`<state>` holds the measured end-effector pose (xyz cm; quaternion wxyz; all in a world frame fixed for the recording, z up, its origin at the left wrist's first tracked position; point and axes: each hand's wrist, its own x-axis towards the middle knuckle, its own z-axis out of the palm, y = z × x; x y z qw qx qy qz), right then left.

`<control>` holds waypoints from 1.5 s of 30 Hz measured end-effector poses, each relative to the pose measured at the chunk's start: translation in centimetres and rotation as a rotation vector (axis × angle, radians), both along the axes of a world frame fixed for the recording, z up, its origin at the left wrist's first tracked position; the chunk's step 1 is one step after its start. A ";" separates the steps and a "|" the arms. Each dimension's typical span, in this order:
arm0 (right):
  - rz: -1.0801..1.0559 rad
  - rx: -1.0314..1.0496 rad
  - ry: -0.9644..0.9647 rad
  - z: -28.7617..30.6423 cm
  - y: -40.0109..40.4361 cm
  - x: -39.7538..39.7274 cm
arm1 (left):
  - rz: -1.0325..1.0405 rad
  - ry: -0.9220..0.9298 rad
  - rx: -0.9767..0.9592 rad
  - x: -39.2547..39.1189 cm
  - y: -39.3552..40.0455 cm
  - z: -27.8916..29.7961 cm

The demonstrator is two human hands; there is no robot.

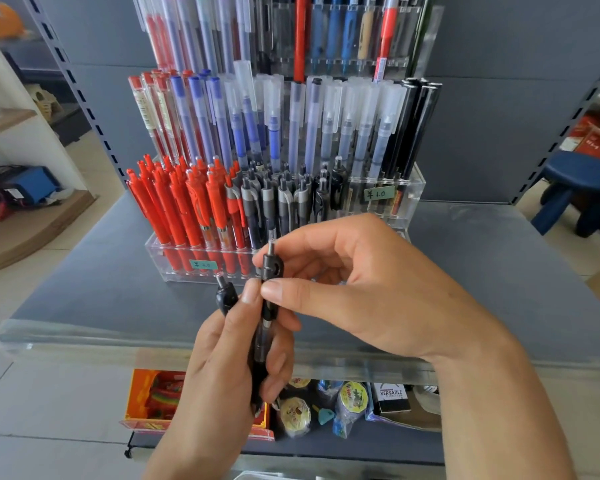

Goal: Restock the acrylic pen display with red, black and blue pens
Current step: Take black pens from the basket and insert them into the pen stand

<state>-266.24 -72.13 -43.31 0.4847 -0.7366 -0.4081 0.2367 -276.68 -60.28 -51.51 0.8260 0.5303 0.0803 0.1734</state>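
A tiered acrylic pen display (pixel 411 188) stands on the grey shelf (pixel 101 282). Its front row holds red pens (pixel 181 209) on the left and black click pens (pixel 281 202) in the middle; the right slots look bare. Blue, clear and black capped pens fill the tiers behind. In front of the display my left hand (pixel 229 368) grips two black pens upright: one (pixel 226 296) sticks out at the left, the other (pixel 269 296) stands higher. My right hand (pixel 354 282) pinches the top of that higher black pen between thumb and fingers.
A lower shelf holds an orange box (pixel 149 400), wrapped snacks (pixel 293 415) and a black box (pixel 392 400). A blue stool (pixel 575 188) stands on the floor at right. Wooden shelves with a blue device (pixel 32 185) are at left. Metal uprights flank the grey shelf.
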 end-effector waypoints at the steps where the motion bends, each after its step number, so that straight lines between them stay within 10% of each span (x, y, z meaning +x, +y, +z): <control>1: -0.001 0.001 0.010 -0.1 -0.1 0.1 | 0.014 0.008 0.001 0.0 0.0 0.0; 14: -0.293 0.496 0.128 -0.3 -1.0 1.6 | 0.148 0.077 0.056 0.4 -0.1 -0.1; 21: -0.517 0.866 -0.287 -0.4 -1.2 2.6 | 0.179 0.100 0.033 0.4 0.2 0.3; 45: -0.671 0.557 -0.461 -3.8 0.3 4.3 | 0.166 0.127 0.018 0.6 -0.3 0.9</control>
